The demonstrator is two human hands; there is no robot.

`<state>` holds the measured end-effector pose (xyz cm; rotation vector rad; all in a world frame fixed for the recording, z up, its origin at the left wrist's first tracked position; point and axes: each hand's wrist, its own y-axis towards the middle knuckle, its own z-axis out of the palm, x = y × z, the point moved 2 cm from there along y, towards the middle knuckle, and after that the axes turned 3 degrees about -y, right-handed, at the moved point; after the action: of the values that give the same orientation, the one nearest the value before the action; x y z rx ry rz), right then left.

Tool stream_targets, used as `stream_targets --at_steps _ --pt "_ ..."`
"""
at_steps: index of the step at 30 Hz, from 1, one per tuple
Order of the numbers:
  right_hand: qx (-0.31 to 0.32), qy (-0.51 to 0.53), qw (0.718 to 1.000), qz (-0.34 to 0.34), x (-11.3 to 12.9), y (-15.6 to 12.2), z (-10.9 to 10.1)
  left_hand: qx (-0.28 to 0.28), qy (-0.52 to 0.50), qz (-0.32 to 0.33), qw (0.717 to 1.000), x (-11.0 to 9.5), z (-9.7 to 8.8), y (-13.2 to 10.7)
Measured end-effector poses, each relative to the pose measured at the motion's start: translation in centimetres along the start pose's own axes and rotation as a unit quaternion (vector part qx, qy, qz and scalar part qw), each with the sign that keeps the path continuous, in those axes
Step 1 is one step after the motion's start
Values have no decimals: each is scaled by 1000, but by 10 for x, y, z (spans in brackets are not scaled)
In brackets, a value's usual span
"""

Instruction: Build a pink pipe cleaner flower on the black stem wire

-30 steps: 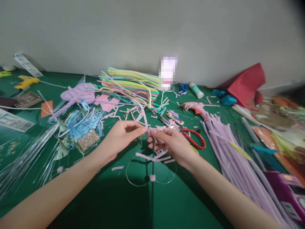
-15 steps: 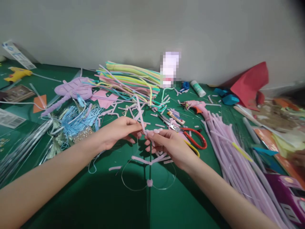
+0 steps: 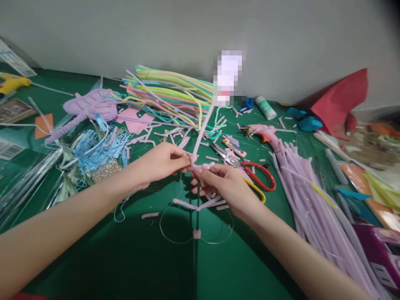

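lilac strip (image 3: 202, 130) w/ white-green tube (image 3: 266, 108) beyond (label illegible); l. hand (image 3: 167, 163) & r. hand (image 3: 224, 183) both pinch strip's lower end.

Shows pale lilac on the slim chenille stem (image 3: 202, 131) where left hand (image 3: 167, 162) and right hand (image 3: 231, 183) meet; red and yellow on the metal scissors (image 3: 232, 161), at the handles, just right of them; light blue on the stringy tassels (image 3: 99, 146) leftward; plain green on the flat tabletop (image 3: 140, 254) below.
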<state>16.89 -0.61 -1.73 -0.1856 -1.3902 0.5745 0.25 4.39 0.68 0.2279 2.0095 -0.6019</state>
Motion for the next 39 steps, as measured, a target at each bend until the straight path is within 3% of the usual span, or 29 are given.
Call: stream_targets --at_steps 5,12,17,22,24,27,29,31,33,35,37,39 --pt "-2 15 1000 5 -1 1 0 -18 35 66 997 -5 6 -3" --pt "5 9 1000 8 -1 1 -1 -21 25 95 995 0 9 -4" --pt "13 -35 999 0 -2 1 -2 -14 1 85 996 6 9 -1" --pt "-17 -144 989 -23 1 1 -9 -43 -140 26 989 11 16 -9" --pt "-4 -218 975 -43 6 -1 -15 -15 -194 3 981 12 23 -16" --pt "36 -345 935 -72 18 -9 -27 17 -246 2 969 13 34 -23" --pt "5 -444 892 -88 27 -19 -40 11 -283 -6 959 17 38 -25" --pt "-83 -564 818 -80 33 -29 -58 2 -313 -18 950 22 40 -25" --pt "-177 -657 726 -102 35 -39 -74 -9 -333 -25 943 26 40 -24" --pt "-218 -725 647 -89 28 -44 -85 -21 -343 -21 939 29 39 -24" --pt "-198 -752 627 -51 18 -42 -91 -25 -341 -12 940 30 38 -24" --pt "-175 -751 634 -57 11 -36 -90 -19 -335 -6 942 31 37 -24"
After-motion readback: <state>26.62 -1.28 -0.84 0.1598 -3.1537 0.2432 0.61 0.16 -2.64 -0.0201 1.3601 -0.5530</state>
